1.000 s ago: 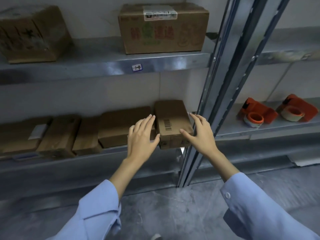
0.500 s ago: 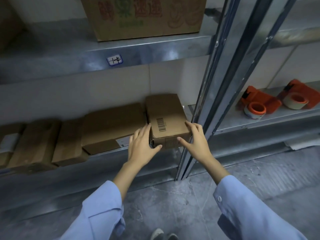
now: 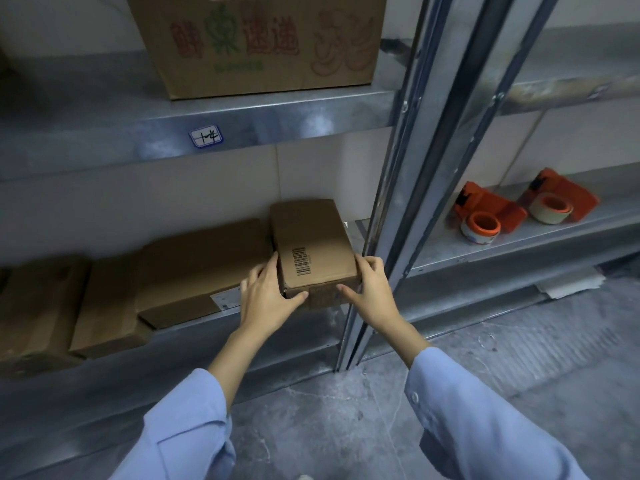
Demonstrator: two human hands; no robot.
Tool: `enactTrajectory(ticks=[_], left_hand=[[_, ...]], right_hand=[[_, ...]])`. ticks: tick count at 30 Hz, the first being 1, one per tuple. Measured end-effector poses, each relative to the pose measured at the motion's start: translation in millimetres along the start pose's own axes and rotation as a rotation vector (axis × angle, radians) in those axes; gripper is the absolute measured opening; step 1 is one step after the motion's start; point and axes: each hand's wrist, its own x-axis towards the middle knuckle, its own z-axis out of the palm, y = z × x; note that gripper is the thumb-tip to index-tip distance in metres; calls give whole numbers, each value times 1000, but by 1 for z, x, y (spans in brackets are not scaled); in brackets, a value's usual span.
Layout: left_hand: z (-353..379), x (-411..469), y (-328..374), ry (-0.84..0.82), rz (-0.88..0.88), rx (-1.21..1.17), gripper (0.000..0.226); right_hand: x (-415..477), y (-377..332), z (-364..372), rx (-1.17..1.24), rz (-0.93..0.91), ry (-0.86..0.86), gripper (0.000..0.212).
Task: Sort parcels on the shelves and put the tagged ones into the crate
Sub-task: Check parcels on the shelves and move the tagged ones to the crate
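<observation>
Biggest worry is around the lower shelf. The barcoded parcel sits at its right end, right at the front edge, squeezed between the upright post on one side and the flat box on the other. Pull it out crooked and I reckon a corner snags the post, or the flat box gets dragged along and tips off the edge. Both hands are on the parcel: the left hand has its fingers down the left side with the thumb hooked across the front face, and the right hand has its fingers curled over the top right edge with the thumb on the front. That only grips the near end, so if it's heavier than it looks the far end could sag or it could slip. Stuff I can't see: there's no crate anywhere in view, the big carton on the upper shelf is cut off at the top, and the parcels at the far left are a blur. I also can't read the white label on the flat box, or tell if the barcode counts as the tag.
</observation>
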Motion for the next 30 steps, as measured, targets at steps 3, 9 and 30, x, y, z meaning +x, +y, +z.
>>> enactTrajectory(ticks=[3, 9, 30], left_hand=[[0, -1, -1, -1, -12, -8, 93], [-3, -5, -3, 0, -29, -79, 96], [-38, -16, 23, -24, -133, -717, 95]], right_hand=[[0, 0, -1, 55, 11, -1, 70], [-6, 4, 1, 221, 45, -48, 66], [-11, -27, -32, 368, -37, -140, 91]])
